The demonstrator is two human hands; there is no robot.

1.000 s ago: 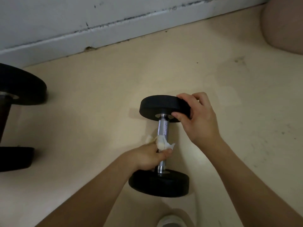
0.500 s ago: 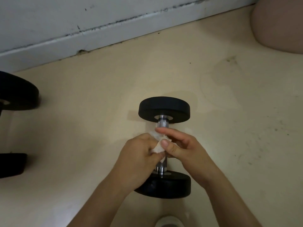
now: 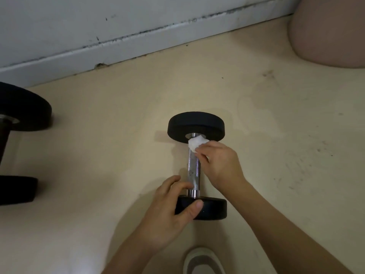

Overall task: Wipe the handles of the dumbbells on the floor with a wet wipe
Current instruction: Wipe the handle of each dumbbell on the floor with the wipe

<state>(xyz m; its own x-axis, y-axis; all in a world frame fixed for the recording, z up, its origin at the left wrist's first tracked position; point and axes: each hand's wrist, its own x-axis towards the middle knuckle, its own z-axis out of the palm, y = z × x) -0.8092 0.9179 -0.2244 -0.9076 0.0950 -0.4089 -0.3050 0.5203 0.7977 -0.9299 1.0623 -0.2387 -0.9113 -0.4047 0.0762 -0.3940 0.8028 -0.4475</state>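
On the floor (image 3: 98,155), dumbbell (image 3: 194,171), right hand (image 3: 221,165) pinching wet wipe (image 3: 195,144)

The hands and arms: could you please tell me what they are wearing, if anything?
Nothing shows on them: the left hand and right hand have no gloves, rings or watch, and the forearms are bare to the frame's edge, no sleeves in view.

Two dumbbells are lying: a dumbbell (image 3: 194,171) at centre, a dumbbell (image 3: 25,109) at nine o'clock. One wipe (image 3: 195,144), two hands, left hand (image 3: 169,214) and right hand (image 3: 221,165), and one shoe (image 3: 203,260) at six o'clock are showing.
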